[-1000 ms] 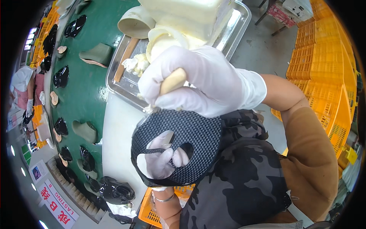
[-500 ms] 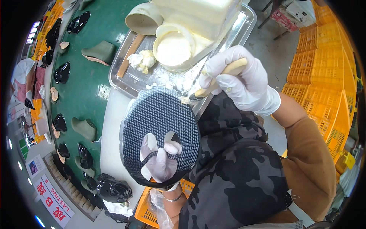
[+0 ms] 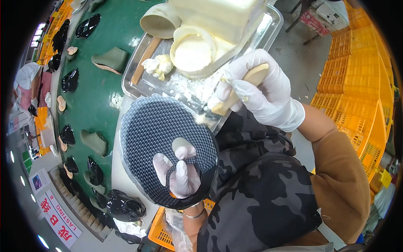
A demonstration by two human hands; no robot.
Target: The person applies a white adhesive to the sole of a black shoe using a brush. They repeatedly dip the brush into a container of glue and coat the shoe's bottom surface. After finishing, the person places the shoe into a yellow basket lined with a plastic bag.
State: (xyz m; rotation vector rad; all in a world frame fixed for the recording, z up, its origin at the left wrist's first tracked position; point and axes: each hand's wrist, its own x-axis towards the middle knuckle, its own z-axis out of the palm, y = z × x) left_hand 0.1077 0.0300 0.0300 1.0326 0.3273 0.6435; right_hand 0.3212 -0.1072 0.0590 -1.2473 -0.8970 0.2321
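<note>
My left hand (image 3: pixel 181 178), in a white glove, has its fingers through the opening of a dark grey woven shoe upper (image 3: pixel 157 122) and grips it from inside. A pale edging runs round the far rim of the upper. In my gloved right hand (image 3: pixel 268 94) is a brush with a wooden handle (image 3: pixel 257 74). Its light bristles sit at the right edge of the upper, blurred. Beyond stands a paste-crusted pot (image 3: pixel 193 52) of white paste in a metal tray (image 3: pixel 275 25). A wooden stick (image 3: pixel 145 61) and a white lump (image 3: pixel 157 67) lie there too.
A beige cup (image 3: pixel 157 23) lies tipped at the tray's far left. On the left, a green belt (image 3: pixel 100 88) carries green shoe lasts (image 3: pixel 93 142) and glossy black pieces (image 3: pixel 70 80). Yellow crates (image 3: pixel 344 75) are stacked to the right, and another yellow crate (image 3: pixel 159 231) is below.
The shoe upper has tilted and swung slightly left, with my left fingers shifting in its opening. My right hand and the brush have moved slightly left, the bristles still by the upper's right edge.
</note>
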